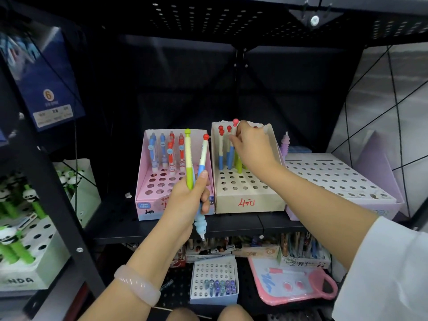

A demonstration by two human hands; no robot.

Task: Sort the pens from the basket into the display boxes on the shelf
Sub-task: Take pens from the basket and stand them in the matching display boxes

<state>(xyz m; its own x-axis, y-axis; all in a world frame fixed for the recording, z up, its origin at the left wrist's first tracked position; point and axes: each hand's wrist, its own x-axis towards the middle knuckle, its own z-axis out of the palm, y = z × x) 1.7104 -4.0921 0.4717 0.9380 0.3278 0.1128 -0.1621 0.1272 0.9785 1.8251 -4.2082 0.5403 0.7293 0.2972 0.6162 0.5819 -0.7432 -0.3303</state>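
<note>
My left hand (188, 198) grips two pens upright in front of the pink display box (148, 193): a green pen (188, 158) with a green ball top and a blue pen (202, 158) with a red ball top. My right hand (251, 147) reaches into the beige display box (245, 200) and pinches a pen with a pink ball top (235, 123) among several standing blue and green pens. The pink box holds several blue and red pens at its back rows. The basket is out of view.
A lilac display box (342, 179) with many holes stands to the right, a purple pen (285, 142) behind it. Panda pens (14, 218) fill a box on the left shelf. Below are a small white box (214, 295), a pink board (294, 283) and more pen boxes.
</note>
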